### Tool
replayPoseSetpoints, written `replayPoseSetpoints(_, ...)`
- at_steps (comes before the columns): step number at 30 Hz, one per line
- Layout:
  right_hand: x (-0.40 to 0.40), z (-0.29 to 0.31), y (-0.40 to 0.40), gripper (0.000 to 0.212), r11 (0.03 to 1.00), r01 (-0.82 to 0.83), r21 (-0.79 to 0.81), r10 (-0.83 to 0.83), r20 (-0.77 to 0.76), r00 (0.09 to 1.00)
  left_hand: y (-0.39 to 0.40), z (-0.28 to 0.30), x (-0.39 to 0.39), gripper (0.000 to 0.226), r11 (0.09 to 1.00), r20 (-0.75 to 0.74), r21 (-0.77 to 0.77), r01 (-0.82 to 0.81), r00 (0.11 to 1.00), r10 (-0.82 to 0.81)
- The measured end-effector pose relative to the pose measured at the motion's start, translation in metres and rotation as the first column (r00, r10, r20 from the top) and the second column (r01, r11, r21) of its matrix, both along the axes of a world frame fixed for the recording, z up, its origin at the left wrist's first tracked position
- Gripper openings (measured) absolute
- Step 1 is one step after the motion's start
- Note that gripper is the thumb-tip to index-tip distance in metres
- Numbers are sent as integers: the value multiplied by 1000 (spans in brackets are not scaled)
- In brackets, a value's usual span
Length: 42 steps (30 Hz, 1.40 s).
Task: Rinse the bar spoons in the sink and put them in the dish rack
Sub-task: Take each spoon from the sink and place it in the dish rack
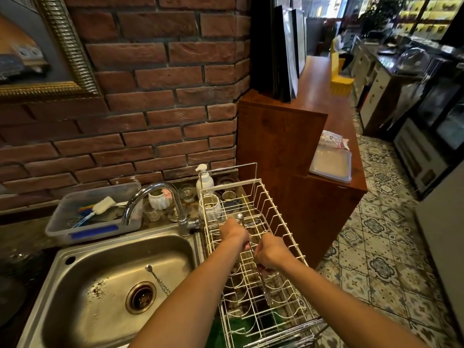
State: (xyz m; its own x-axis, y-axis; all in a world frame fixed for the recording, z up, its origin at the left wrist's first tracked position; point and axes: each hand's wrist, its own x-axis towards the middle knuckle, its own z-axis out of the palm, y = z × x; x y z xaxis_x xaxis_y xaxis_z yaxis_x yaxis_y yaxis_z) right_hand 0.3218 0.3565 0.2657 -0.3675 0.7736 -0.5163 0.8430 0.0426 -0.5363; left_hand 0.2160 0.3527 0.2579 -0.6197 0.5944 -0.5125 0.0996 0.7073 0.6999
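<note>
Head view: your left hand (234,233) grips a bar spoon (240,217) over the dish rack (281,222); your right hand (270,252) is curled, its hold unclear.

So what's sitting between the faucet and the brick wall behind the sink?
In the head view, a white ribbed cup and a few small clear glasses stand on the ledge between the faucet and the brick wall.

Two forearms in view, entering from lower edge. Both bare from frame edge to wrist; no sleeve, cuff or fabric visible on either. Left hand (234,233): bare, ungloved; no ring, watch or band seen on wrist. Right hand (271,252): bare, ungloved; wrist likewise unadorned. Fingernails not discernible. Rest of person outside frame.
</note>
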Motion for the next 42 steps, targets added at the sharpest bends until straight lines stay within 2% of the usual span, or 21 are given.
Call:
replayPoseSetpoints(9, 2, -10, 1, 14, 991, -66, 118, 57, 80, 995, 4, -8, 1, 39, 1000, -41, -21, -22, 999, 21)
replayPoseSetpoints(12, 2, -11, 2, 14, 989, -77, 129, 65, 97, 993, 4, -12, 1, 33, 1000, -65, -3, -16, 998, 16)
replayPoseSetpoints(18, 3, -10, -1, 19, 991, -84, 104, 77, 69, 995, 3, -17, 2, 30, 999, -230, -16, 49, 972, -52)
replayPoseSetpoints(24, 2, -7, -2, 23, 994, -64, 85, 61, 35, 997, -1, -16, 3, 35, 998, -233, -18, 59, 970, -61)
replayPoseSetpoints(27, 3, -4, -3, 17, 996, -57, 67, 55, 28, 998, -2, -13, 4, 35, 994, -270, -36, 106, 956, -111)
replayPoseSetpoints(32, 8, 8, -3, 10, 999, 8, 40, -7, -38, 999, -5, 1, 1, 23, 984, -290, -54, 171, 940, -179)
replayPoseSetpoints(36, 14, 24, -5, 15, 998, 60, -23, -63, -156, 986, -12, 23, -7, 22, 982, -163, 10, 188, 969, -184)
replayPoseSetpoints(39, 18, 41, -2, 26, 997, 72, -31, -77, -215, 974, -22, 47, -18, 21, 977, 60, 152, 147, 986, -158)
replayPoseSetpoints(42, 22, 63, 5, 29, 995, 90, -47, -101, -334, 937, -42, 81, -34, 12, 955, 256, 284, 83, 953, -159)
